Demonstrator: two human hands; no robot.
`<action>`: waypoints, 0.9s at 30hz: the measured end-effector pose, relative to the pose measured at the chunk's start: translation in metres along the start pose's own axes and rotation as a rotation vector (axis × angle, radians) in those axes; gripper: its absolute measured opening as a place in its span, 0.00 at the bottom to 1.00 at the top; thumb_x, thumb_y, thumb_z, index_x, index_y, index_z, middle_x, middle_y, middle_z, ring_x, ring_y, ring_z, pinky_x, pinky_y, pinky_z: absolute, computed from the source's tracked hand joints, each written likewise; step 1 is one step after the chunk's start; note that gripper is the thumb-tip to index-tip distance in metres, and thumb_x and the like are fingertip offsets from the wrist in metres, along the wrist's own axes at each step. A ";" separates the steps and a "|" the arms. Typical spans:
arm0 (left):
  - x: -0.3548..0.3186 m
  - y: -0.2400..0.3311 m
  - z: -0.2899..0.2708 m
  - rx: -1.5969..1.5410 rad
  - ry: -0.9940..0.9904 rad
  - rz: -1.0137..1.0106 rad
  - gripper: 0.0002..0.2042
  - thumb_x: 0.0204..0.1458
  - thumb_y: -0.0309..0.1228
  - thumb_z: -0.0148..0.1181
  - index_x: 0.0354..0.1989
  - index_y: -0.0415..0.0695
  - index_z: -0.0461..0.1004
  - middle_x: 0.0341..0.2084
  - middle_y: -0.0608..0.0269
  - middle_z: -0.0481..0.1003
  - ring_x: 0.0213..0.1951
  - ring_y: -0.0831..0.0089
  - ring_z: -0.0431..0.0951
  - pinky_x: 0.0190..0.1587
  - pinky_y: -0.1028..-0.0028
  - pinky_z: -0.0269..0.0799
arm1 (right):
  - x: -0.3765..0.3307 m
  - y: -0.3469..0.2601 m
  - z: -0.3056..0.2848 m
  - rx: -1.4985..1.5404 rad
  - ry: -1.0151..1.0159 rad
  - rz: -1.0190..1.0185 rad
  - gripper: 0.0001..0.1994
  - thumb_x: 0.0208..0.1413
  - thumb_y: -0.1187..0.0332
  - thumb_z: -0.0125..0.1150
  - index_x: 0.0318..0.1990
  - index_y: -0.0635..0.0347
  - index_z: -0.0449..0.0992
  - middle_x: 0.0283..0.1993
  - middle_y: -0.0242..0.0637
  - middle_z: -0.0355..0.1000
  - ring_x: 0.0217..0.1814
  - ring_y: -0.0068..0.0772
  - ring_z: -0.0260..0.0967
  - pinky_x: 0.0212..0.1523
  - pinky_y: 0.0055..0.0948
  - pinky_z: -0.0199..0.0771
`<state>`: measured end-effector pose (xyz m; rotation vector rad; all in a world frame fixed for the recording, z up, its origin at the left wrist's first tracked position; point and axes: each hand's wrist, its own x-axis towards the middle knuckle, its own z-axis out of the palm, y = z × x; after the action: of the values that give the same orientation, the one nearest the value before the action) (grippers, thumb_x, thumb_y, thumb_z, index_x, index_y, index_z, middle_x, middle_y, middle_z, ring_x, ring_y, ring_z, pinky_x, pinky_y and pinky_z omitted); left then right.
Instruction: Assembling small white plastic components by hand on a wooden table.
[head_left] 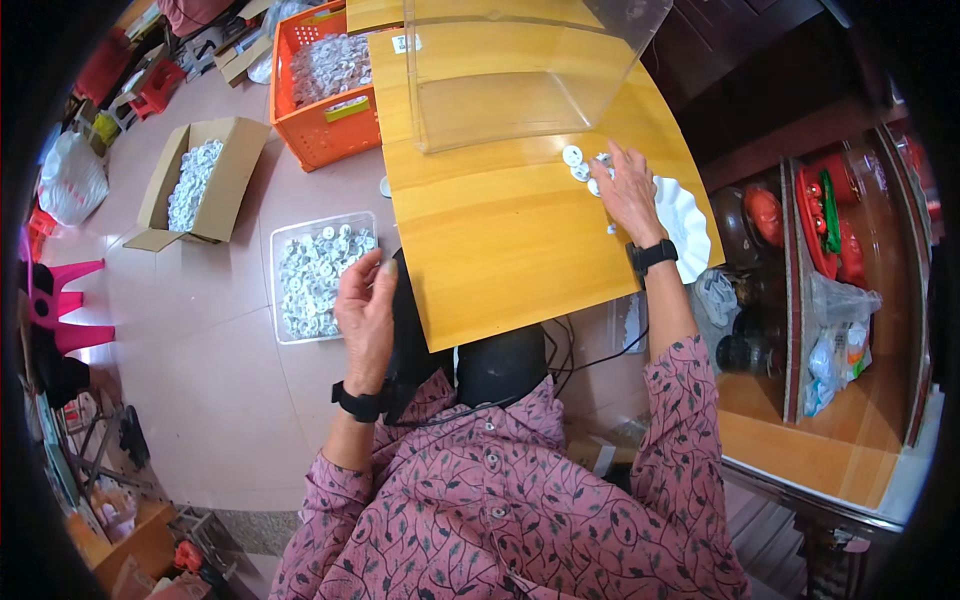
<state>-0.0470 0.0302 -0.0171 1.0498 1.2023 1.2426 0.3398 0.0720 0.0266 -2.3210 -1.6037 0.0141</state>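
Resting on the far right part of the wooden worktop, right hand palm down, fingers spread slightly apart over a small cluster of white round plastic parts, touching the nearest of them. Just right of that hand, a white scalloped dish lying on the worktop edge, partly hidden by the wrist. Black watch band on the right wrist.

Held up at the worktop's left edge, left hand, fingers curled loosely together, thumb toward the fingertips (whether a small part sits pinched there, cannot tell). Black band on that wrist too. Below and behind the left hand on the floor, a clear plastic tub full of the same white parts.

Farther out: a clear plastic box standing on the far end of the worktop, just beyond the cluster; an orange crate with more white parts beside the worktop's far left corner; a cardboard box of white parts left of the tub. Pink plastic stools at the far left. Wooden shelves at right holding red and dark items and plastic bags. Floral pink sleeves at the lower edge.
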 end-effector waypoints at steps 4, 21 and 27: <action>-0.011 -0.002 0.014 0.068 -0.065 0.109 0.15 0.59 0.26 0.61 0.52 0.34 0.71 0.47 0.59 0.71 0.46 0.74 0.75 0.50 0.74 0.74 | 0.000 -0.018 0.000 -0.106 -0.088 0.100 0.29 0.62 0.46 0.54 0.66 0.49 0.67 0.69 0.53 0.55 0.70 0.61 0.50 0.65 0.58 0.48; -0.035 0.002 0.046 0.679 -0.138 0.570 0.26 0.52 0.25 0.64 0.60 0.38 0.65 0.61 0.40 0.58 0.64 0.46 0.59 0.66 0.56 0.58 | -0.057 -0.080 0.023 -0.027 0.062 -0.120 0.17 0.60 0.53 0.58 0.56 0.34 0.77 0.64 0.38 0.60 0.61 0.52 0.55 0.54 0.57 0.56; -0.035 0.001 0.049 0.736 -0.148 0.628 0.26 0.51 0.24 0.64 0.60 0.37 0.65 0.60 0.38 0.59 0.63 0.44 0.60 0.64 0.55 0.59 | -0.076 -0.098 0.026 0.096 0.148 -0.208 0.19 0.59 0.60 0.60 0.59 0.40 0.74 0.64 0.41 0.61 0.65 0.52 0.54 0.58 0.57 0.54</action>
<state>0.0036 -0.0020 -0.0080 2.1471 1.2865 1.1520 0.2170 0.0405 0.0145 -2.0244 -1.7206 -0.1222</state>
